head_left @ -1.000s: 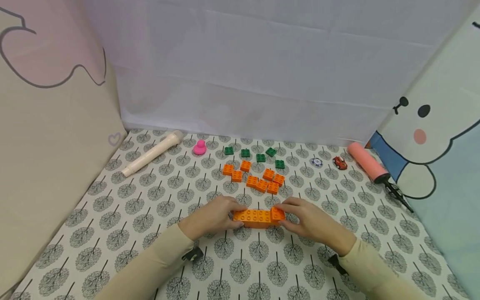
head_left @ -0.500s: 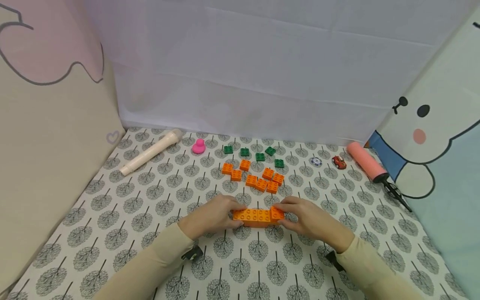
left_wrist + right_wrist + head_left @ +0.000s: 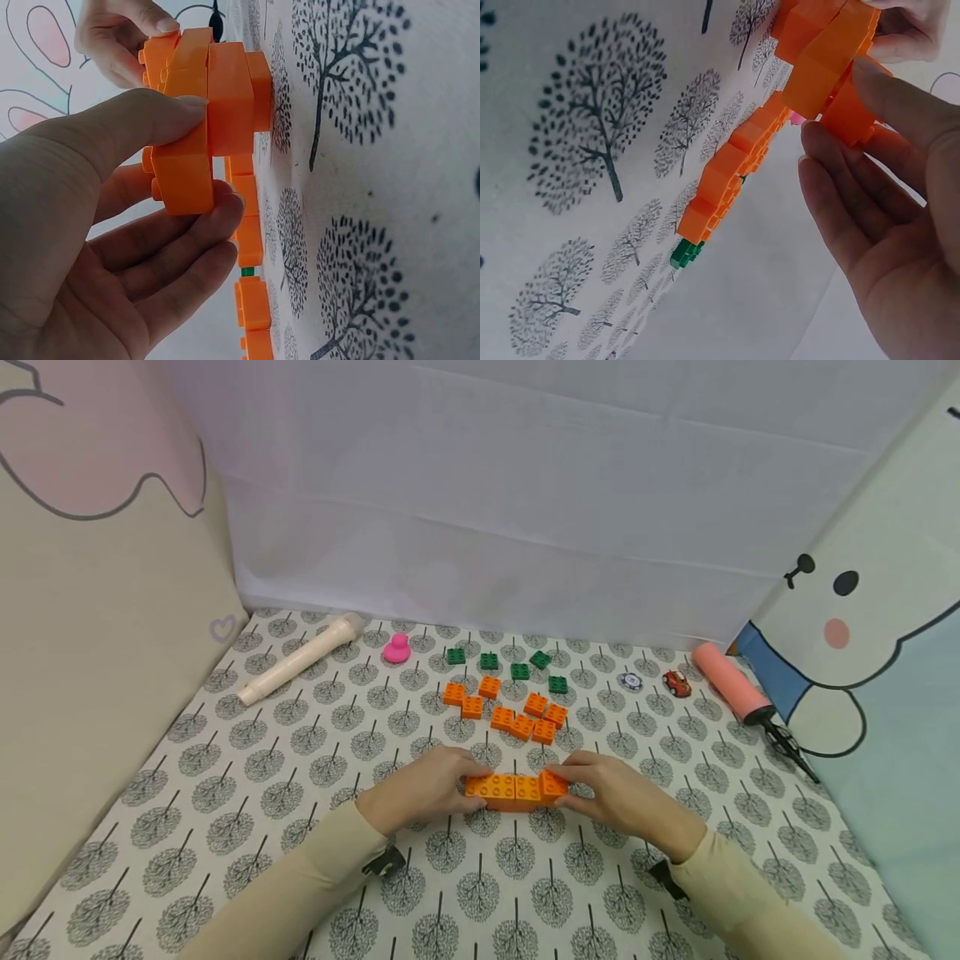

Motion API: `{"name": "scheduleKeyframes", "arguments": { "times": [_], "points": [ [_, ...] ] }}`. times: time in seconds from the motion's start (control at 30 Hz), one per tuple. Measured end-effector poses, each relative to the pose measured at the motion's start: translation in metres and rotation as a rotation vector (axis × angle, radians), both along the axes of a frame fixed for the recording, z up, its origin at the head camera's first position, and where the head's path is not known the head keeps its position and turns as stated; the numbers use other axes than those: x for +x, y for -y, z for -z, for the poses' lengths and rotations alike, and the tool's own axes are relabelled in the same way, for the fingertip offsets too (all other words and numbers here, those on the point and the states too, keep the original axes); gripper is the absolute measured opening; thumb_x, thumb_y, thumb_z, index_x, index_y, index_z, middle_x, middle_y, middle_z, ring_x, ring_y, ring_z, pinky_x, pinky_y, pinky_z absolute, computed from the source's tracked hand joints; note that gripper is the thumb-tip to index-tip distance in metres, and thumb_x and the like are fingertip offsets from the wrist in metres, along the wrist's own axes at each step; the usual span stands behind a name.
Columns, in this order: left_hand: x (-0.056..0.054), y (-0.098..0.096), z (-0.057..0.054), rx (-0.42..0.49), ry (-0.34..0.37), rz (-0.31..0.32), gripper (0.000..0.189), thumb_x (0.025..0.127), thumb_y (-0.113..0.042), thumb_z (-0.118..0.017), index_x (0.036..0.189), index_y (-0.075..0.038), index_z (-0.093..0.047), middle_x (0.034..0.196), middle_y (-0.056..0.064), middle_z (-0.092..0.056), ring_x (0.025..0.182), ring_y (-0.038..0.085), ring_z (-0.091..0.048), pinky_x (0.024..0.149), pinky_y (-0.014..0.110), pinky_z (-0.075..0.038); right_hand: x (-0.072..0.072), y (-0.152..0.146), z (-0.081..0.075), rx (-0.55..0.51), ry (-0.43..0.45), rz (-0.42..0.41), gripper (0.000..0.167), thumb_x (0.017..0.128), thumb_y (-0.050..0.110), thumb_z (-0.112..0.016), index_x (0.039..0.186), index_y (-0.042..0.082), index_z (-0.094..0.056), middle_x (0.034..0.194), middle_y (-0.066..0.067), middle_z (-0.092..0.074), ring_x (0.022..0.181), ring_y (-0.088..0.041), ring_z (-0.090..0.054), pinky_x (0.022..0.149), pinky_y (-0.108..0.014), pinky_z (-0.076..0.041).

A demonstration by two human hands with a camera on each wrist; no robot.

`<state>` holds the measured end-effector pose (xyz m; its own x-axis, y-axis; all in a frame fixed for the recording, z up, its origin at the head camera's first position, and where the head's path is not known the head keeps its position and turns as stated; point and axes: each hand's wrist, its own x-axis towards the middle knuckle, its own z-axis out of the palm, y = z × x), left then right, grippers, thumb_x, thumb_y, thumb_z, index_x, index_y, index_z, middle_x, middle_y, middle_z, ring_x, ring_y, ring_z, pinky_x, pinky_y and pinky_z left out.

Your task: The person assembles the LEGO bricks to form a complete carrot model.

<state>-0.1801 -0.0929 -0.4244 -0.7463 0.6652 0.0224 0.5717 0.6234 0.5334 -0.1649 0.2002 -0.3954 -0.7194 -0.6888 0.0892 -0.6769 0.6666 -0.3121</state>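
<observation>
1. Near the centre of the tree-printed fabric surface (image 3: 517, 877): joined row of studded orange plastic bricks (image 3: 513, 792).
2. Left hand (image 3: 429, 783): clamped on row's left end.
3. Right hand (image 3: 621, 793): pinching right end.

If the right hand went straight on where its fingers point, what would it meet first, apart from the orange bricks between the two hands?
Most likely the left hand, which grips the other end of the orange bricks; exact heights are hard to judge.

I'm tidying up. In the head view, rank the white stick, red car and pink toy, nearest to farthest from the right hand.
1. Red car: beyond the right hand, rightward.
2. Pink toy: back, left of centre.
3. White stick: far left.
</observation>
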Motion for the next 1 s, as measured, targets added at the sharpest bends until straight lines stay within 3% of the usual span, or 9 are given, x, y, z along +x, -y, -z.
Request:
{"name": "scheduleKeyframes", "arguments": {
  "times": [0.23, 0.5, 0.6, 0.67, 0.8, 0.87, 0.9, 1.0],
  "points": [
    [0.001, 0.001, 0.002, -0.024, -0.002, 0.017, 0.047, 0.086, -0.026, -0.077, 0.129, -0.008, -0.066, 0.122, 0.007, -0.069, 0.110, 0.019, -0.065, 0.098, 0.033, -0.052, 0.008, -0.003, 0.011, -0.023, -0.053, -0.042, 0.046, 0.088, 0.024, -0.076, 0.126, 0.001, -0.066, 0.111, -0.008, -0.067, 0.097, -0.019, -0.065, 0.085, -0.036, -0.057],
    [0.000, 0.000, -0.003, -0.036, -0.053, 0.034, 0.048, 0.086, -0.029, -0.078, 0.128, -0.008, -0.067, 0.117, 0.007, -0.071, 0.103, 0.018, -0.067, 0.093, 0.032, -0.054, 0.007, 0.000, 0.009, -0.059, -0.086, -0.044, 0.046, 0.087, 0.025, -0.076, 0.126, 0.002, -0.067, 0.109, -0.005, -0.067, 0.091, -0.013, -0.063, 0.079, -0.030, -0.057],
    [-0.001, 0.000, -0.004, -0.034, -0.060, 0.041, 0.048, 0.086, -0.028, -0.078, 0.128, -0.007, -0.067, 0.118, 0.008, -0.071, 0.105, 0.019, -0.067, 0.095, 0.033, -0.054, 0.007, 0.000, 0.011, -0.069, -0.088, -0.036, 0.047, 0.089, 0.026, -0.074, 0.130, 0.005, -0.065, 0.113, -0.008, -0.068, 0.096, -0.018, -0.065, 0.083, -0.034, -0.058],
    [-0.001, 0.001, -0.004, -0.035, -0.055, 0.043, 0.048, 0.086, -0.028, -0.078, 0.128, -0.007, -0.067, 0.119, 0.008, -0.071, 0.106, 0.020, -0.067, 0.095, 0.034, -0.054, 0.008, 0.000, 0.014, -0.081, -0.031, -0.011, 0.049, 0.093, 0.031, -0.071, 0.135, 0.008, -0.062, 0.116, -0.008, -0.069, 0.096, -0.018, -0.067, 0.084, -0.035, -0.058],
    [-0.002, 0.001, -0.003, -0.032, -0.040, 0.040, 0.048, 0.086, -0.027, -0.078, 0.128, -0.007, -0.067, 0.118, 0.008, -0.071, 0.106, 0.020, -0.067, 0.095, 0.034, -0.054, 0.010, 0.000, 0.018, -0.109, 0.170, 0.089, 0.051, 0.100, 0.043, -0.056, 0.145, 0.019, -0.053, 0.078, 0.006, -0.065, 0.067, -0.006, -0.057, 0.071, -0.029, -0.054],
    [-0.002, 0.001, -0.003, -0.028, -0.039, 0.039, 0.048, 0.086, -0.027, -0.078, 0.128, -0.006, -0.067, 0.118, 0.008, -0.071, 0.105, 0.020, -0.067, 0.095, 0.034, -0.054, 0.010, 0.002, 0.019, -0.125, 0.262, 0.165, 0.051, 0.102, 0.049, -0.048, 0.147, 0.025, -0.051, 0.071, 0.009, -0.056, 0.063, -0.004, -0.049, 0.072, -0.029, -0.051],
    [-0.002, 0.001, -0.002, -0.028, -0.041, 0.040, 0.048, 0.086, -0.027, -0.078, 0.128, -0.006, -0.067, 0.118, 0.008, -0.071, 0.106, 0.020, -0.067, 0.095, 0.035, -0.054, 0.010, 0.003, 0.019, -0.138, 0.300, 0.202, 0.050, 0.102, 0.050, -0.046, 0.146, 0.027, -0.052, 0.074, 0.008, -0.059, 0.068, -0.005, -0.054, 0.077, -0.031, -0.053],
    [-0.003, 0.001, -0.002, -0.031, -0.036, 0.037, 0.048, 0.086, -0.027, -0.078, 0.128, -0.007, -0.067, 0.119, 0.008, -0.071, 0.107, 0.020, -0.066, 0.096, 0.035, -0.053, 0.009, 0.005, 0.021, -0.249, 0.487, 0.316, 0.050, 0.102, 0.051, -0.048, 0.144, 0.026, -0.054, 0.116, -0.007, -0.069, 0.097, -0.017, -0.067, 0.094, -0.042, -0.053]
  ]
}}
